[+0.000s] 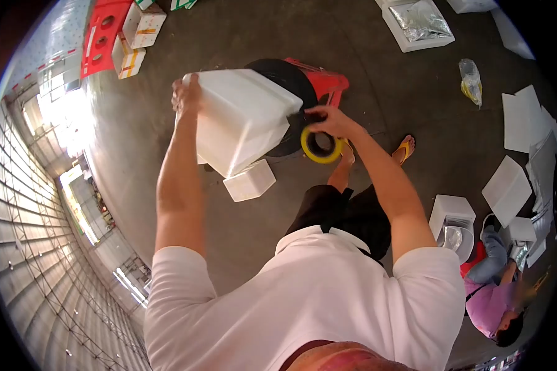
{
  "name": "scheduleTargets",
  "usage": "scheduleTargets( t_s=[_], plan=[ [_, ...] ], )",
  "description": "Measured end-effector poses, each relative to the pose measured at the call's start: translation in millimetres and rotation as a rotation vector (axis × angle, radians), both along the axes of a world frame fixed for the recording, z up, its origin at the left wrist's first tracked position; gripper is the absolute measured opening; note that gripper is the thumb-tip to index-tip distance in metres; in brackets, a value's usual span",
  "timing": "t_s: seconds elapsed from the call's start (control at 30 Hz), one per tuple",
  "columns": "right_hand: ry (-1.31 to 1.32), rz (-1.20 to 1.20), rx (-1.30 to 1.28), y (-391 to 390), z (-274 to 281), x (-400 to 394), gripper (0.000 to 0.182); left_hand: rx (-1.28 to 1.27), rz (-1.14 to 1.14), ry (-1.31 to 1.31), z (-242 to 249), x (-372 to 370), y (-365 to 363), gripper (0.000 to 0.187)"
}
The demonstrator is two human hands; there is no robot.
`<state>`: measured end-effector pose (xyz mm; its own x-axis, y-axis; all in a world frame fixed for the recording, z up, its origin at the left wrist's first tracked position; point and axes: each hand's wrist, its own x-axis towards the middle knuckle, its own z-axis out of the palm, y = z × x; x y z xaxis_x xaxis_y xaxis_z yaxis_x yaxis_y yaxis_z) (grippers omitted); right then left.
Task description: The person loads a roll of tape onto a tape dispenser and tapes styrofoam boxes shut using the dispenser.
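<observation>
Currently, my left hand grips the far-left corner of the white box, at eleven o'clock in view. My right hand holds the yellow roll at the box's four o'clock; a smaller white block sits at six.

Daylight is flooding in through the bright opening at nine to ten o'clock, burning it out to white and throwing a pale sheen over the nearby concrete floor. Tube-like strips are glowing at eight o'clock. Elsewhere the floor is looking dim and grey-brown, while the white foam box is catching soft highlights, its lower faces appearing slightly shaded. Motion is softening the left hand; the yellow tape roll is showing fairly crisply. Fisheye distortion is bowing the ribbed wall, and black vignetting is swallowing the corners.
</observation>
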<state>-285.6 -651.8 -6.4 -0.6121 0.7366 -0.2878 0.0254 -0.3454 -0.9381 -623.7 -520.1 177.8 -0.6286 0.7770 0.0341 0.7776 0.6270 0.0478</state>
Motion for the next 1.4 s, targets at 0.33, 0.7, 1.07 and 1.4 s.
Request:
scheduleTargets(
  t_s=[0.33, 0.7, 1.07, 1.4],
  plan=[
    [-0.028, 0.094, 0.07, 140.4, -23.7, -73.2, 0.055, -1.075, -1.129, 0.692, 1.1, 176.1, -88.5, 0.106],
    [0.026, 0.115, 0.029, 27.4, -9.9, 16.2, 0.059, -1.174, -1.035, 0.617, -20.6, 182.4, -50.3, 0.058],
    [0.129, -0.085, -0.07, 107.1, -11.3, -74.5, 0.058, -0.23, -0.842, -0.159, 33.7, 42.2, -38.4, 0.051],
    [-0.078, 0.109, 0.018, -61.1, -1.6, 9.6, 0.059, 0.015, -0.404, -0.199, 5.5, 6.0, -40.3, 0.046]
  ],
)
